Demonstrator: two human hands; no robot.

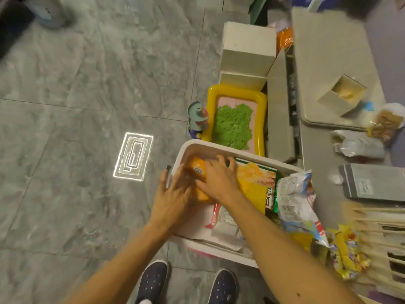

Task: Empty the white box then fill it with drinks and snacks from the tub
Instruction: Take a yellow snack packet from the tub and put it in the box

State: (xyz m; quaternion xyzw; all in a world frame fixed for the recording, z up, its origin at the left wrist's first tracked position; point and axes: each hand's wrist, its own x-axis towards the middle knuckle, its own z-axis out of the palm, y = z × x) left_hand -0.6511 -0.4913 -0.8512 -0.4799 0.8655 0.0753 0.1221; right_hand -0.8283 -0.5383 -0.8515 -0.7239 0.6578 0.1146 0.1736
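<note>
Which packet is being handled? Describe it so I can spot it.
Find the white tub on the floor, by the yellow tray. In its far-left corner, between left hand and right hand, sits the orange packet, smaller than the yellow bag beside it.

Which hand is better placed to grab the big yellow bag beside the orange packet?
Probably right: the right hand holds the orange packet directly beside the yellow bag; the left hand sits on the packet's far side.
</note>
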